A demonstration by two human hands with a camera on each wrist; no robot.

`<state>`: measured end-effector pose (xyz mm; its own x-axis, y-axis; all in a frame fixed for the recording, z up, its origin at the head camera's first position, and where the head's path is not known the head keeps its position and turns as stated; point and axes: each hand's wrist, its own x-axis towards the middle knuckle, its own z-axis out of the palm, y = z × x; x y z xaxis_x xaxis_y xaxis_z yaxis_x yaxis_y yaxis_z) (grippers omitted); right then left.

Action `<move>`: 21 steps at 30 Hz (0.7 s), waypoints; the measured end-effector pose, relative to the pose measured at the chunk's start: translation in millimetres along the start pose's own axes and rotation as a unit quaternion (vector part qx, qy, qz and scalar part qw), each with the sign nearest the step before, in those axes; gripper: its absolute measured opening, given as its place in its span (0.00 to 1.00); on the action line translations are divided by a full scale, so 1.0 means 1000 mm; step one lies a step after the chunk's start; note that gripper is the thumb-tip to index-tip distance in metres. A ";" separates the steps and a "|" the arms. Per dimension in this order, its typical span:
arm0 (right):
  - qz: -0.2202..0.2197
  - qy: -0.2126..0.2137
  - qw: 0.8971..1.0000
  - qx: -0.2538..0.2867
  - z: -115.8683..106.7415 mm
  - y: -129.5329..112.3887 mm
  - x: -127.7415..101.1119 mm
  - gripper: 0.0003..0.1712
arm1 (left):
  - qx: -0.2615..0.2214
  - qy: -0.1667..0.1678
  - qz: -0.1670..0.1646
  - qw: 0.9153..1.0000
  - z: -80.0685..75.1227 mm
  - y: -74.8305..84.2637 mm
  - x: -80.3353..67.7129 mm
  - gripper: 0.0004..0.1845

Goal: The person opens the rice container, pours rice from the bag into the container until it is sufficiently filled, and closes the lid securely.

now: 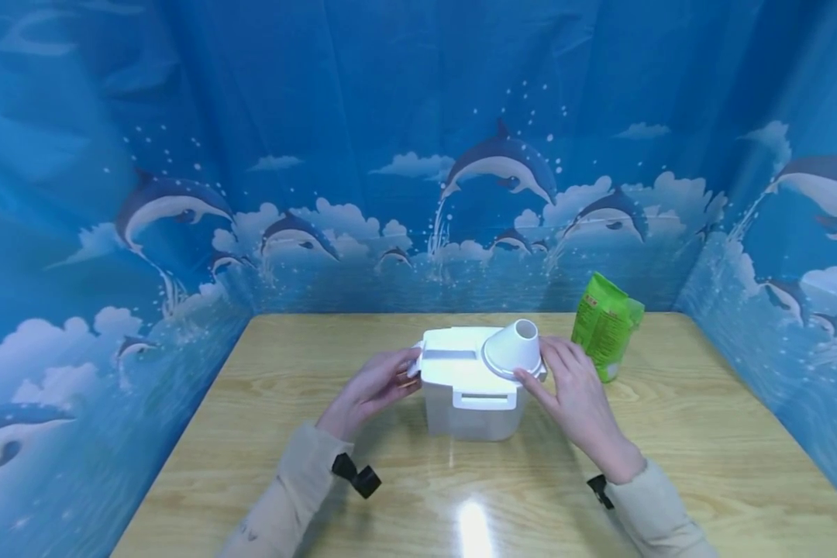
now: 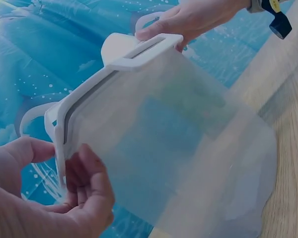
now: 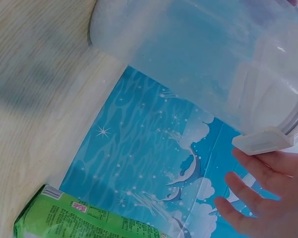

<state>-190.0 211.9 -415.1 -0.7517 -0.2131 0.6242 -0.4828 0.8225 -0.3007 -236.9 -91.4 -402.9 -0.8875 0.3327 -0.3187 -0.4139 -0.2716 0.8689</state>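
Observation:
A translucent plastic container [image 1: 469, 415] with a white lid [image 1: 453, 368] stands in the middle of the wooden table [image 1: 704, 434]. A white funnel-shaped cup [image 1: 512, 349] sits upside down on the lid's right part. My left hand [image 1: 406, 373] pinches the lid's left edge, thumb on one side and fingers on the other, as the left wrist view shows [image 2: 59, 158]. My right hand [image 1: 539, 364] lies with straight, spread fingers against the lid's right edge beside the cup's rim. In the right wrist view its fingers [image 3: 248, 191] are below a white lid latch [image 3: 263, 141].
A green bag [image 1: 605, 332] stands at the back right, close behind my right hand; it also shows low in the right wrist view [image 3: 79, 220]. Blue dolphin-print curtain walls [image 1: 418, 155] enclose the table on three sides. Bare wood lies at the front and left.

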 end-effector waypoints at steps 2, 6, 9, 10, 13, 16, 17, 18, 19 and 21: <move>0.002 -0.003 1.000 0.000 0.000 0.000 0.000 0.31 | 0.014 -0.010 0.000 1.000 -0.001 -0.001 0.000 0.18; 0.005 -0.006 1.000 0.000 0.000 0.000 0.000 0.31 | 0.058 -0.008 0.018 0.998 -0.003 -0.001 -0.001 0.22; 0.004 -0.006 1.000 0.000 0.000 0.000 0.000 0.31 | 0.113 0.015 0.039 0.993 -0.002 0.001 -0.003 0.24; 0.004 -0.006 1.000 0.000 0.000 0.000 0.000 0.31 | 0.136 0.022 0.049 0.989 -0.002 0.002 -0.003 0.25; 0.006 -0.007 1.000 -0.001 0.000 -0.001 0.000 0.31 | 0.192 0.045 0.093 0.976 0.001 0.004 -0.006 0.25; 0.008 -0.008 1.000 -0.001 0.000 -0.001 0.000 0.31 | 0.230 0.076 0.155 0.958 0.005 0.006 -0.011 0.23; 0.009 -0.008 1.000 -0.001 0.000 -0.001 0.000 0.31 | 0.241 0.086 0.183 0.949 0.007 0.007 -0.012 0.22; 0.009 -0.008 1.000 -0.001 0.000 -0.001 0.000 0.31 | 0.255 0.095 0.214 0.938 0.009 0.007 -0.014 0.21; 0.009 -0.008 1.000 -0.001 0.000 -0.001 0.000 0.31 | 0.272 0.104 0.240 0.926 0.012 0.007 -0.016 0.21; 0.009 -0.008 1.000 -0.001 0.000 -0.002 0.000 0.32 | 0.310 0.114 0.292 0.897 0.016 0.007 -0.019 0.20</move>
<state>-189.1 210.4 -415.0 -0.7674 -0.2075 0.6067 -0.4687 0.8272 -0.3100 -219.4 -84.9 -384.9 -0.9639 0.0839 0.2528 0.2657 0.2397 0.9338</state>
